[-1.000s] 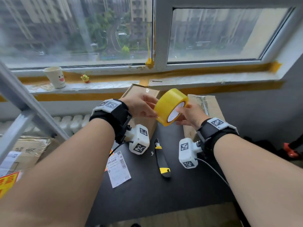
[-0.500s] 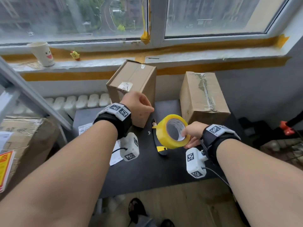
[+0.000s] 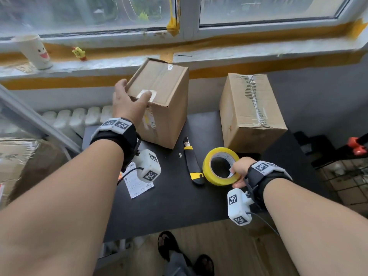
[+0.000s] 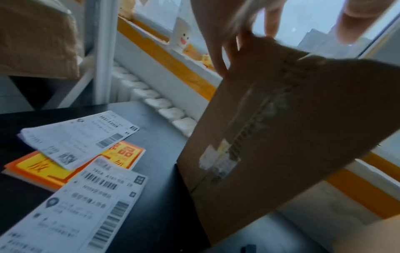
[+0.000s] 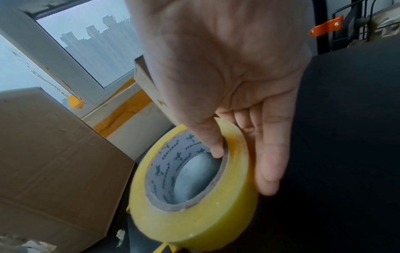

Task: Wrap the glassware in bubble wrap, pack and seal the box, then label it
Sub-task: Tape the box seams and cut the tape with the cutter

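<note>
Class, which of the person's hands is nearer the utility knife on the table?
Right. The right hand holds the tape roll just beside the knife; the left hand grips the box farther off.

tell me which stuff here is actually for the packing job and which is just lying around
For the job: held box, gripped by the left hand; yellow tape roll, pinched by the right hand; utility knife; shipping labels.
Lying about: other box with torn tape; smiley cup and toy chick on the sill.

window (image 3: 258, 8): daylight | sill (image 3: 239, 52): taped yellow | table (image 3: 179, 206): black | floor (image 3: 229, 246): wood
</note>
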`<state>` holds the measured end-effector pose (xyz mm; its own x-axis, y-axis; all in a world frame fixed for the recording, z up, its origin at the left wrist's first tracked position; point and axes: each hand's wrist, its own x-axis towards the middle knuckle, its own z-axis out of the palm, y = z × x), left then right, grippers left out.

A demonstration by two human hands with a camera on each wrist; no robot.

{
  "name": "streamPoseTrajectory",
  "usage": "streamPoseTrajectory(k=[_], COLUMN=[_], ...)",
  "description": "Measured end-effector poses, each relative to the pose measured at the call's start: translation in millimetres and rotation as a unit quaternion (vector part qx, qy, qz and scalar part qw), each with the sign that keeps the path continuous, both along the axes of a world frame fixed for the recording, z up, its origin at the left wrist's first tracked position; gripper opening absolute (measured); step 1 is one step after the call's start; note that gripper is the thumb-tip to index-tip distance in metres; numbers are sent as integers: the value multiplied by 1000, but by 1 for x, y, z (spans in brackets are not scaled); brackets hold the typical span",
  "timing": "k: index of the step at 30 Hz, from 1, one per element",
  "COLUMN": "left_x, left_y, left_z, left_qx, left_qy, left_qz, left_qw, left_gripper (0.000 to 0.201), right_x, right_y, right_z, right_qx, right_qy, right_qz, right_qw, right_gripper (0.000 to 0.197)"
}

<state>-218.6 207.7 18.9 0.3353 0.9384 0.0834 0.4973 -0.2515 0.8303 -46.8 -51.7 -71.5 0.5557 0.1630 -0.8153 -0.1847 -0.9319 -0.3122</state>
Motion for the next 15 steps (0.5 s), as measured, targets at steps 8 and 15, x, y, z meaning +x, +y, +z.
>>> streamPoseTrajectory(k=[8, 15], left_x=[-10, -8], left_y=[11, 24], left_z=[-17, -19], left_qx=[-112, -197], left_qy=[0, -92], left_qz=[2, 6], left_qw=[994, 976], left_gripper=[79, 77], right_x=[0, -12], right_y=[16, 64], right_z=[4, 35], right_qx=[-65, 27], right_qy=[-109, -142], right_qz=[124, 199], right_qw=[984, 969], right_gripper=[20, 21])
